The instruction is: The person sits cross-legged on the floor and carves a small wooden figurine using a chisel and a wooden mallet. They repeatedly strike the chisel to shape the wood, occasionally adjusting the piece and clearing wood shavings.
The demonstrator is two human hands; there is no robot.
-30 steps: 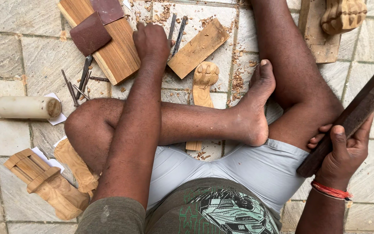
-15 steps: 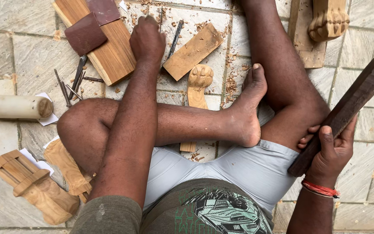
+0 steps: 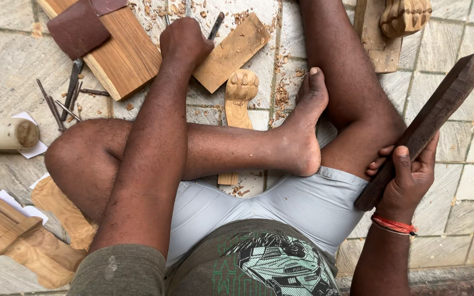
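Dark wooden mallet (image 3: 429, 123) clamped in right hand (image 3: 407, 178) fingers; left hand (image 3: 185, 41) fingers unclear.

Seated cross-legged on tiled floor (image 3: 6, 60). Left hand (image 3: 185, 41) ahead, on floor between plank (image 3: 122, 57) at left and wedge block (image 3: 231, 52) at right. Carved leg (image 3: 238, 101) lying beyond the shin, right of left hand. Chisels (image 3: 64, 101) left of plank; cylinder (image 3: 4, 133) further left. Right hand (image 3: 410, 178) at far right, beside thigh, around mallet (image 3: 429, 123). Carved foot (image 3: 404, 15) ahead of mallet.
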